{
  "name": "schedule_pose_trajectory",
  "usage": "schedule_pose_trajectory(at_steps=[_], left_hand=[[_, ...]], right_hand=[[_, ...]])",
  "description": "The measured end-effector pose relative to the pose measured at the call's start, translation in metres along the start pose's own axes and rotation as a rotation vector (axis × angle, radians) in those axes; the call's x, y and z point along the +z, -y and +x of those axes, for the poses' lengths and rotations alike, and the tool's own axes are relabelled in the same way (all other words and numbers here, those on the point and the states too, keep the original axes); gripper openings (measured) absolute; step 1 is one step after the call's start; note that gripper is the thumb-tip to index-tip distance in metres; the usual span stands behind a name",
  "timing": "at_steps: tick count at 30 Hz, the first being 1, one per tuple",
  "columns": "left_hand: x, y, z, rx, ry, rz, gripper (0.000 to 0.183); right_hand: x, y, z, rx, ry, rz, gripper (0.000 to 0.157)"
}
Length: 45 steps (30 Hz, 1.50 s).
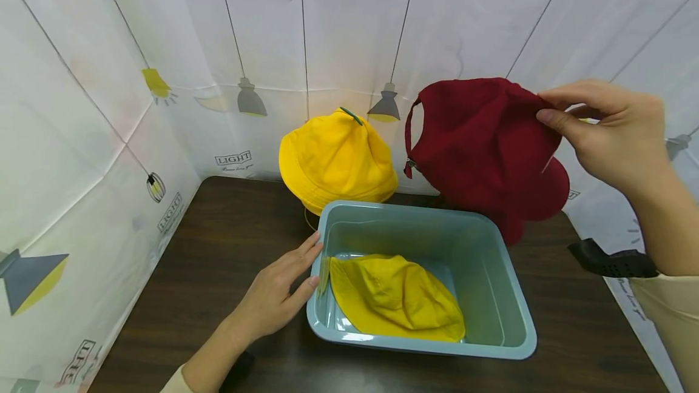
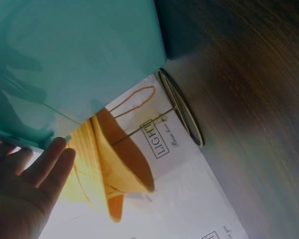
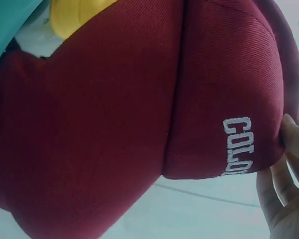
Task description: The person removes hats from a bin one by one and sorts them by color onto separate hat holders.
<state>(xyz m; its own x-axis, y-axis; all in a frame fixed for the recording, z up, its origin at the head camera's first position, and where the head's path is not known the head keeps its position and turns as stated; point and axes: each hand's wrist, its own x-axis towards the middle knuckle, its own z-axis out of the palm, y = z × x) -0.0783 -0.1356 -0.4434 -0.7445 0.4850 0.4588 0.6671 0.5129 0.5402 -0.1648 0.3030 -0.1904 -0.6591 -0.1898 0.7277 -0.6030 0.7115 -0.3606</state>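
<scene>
My right hand (image 1: 617, 132) pinches the crown of a dark red baseball cap (image 1: 480, 138) between thumb and fingers, at the back right above the basin. White embroidered letters on the cap front (image 3: 237, 144) show in the right wrist view; its strap and buckle hang on the left in the head view. My left hand (image 1: 278, 290) rests with straight fingers against the left rim of a blue-green plastic basin (image 1: 415, 208). Inside the basin a yellow bucket hat (image 1: 393, 299) lies on its side. More dark red fabric (image 1: 510, 229) shows below the cap, behind the basin's right corner.
Behind the basin, a second yellow hat (image 1: 338, 159) with a green stem sits on a wire stand (image 2: 182, 109). The dark wooden table (image 1: 218, 241) meets a white printed curtain (image 1: 338, 29) at the back and sides.
</scene>
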Motion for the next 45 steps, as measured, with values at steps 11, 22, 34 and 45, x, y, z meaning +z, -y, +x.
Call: schedule_pose_trajectory(at_steps=[11, 22, 34, 45], left_hand=[[0.0, 0.0, 0.0, 0.003, -0.008, 0.002, 0.056], [0.001, -0.001, -0.001, -0.013, 0.01, 0.006, 0.056], [0.001, 0.0, -0.001, -0.005, -0.002, 0.01, 0.057], [0.0, -0.002, 0.0, -0.021, 0.015, 0.006, 0.057]], right_hand=[[-0.001, -0.029, 0.002, 0.056, -0.032, -0.019, 0.024], [-0.001, -0.058, -0.005, 0.25, 0.044, -0.028, 0.026], [0.0, -0.089, -0.013, 0.396, 0.139, -0.042, 0.029], [0.007, -0.112, -0.022, 0.405, 0.159, -0.054, 0.027]])
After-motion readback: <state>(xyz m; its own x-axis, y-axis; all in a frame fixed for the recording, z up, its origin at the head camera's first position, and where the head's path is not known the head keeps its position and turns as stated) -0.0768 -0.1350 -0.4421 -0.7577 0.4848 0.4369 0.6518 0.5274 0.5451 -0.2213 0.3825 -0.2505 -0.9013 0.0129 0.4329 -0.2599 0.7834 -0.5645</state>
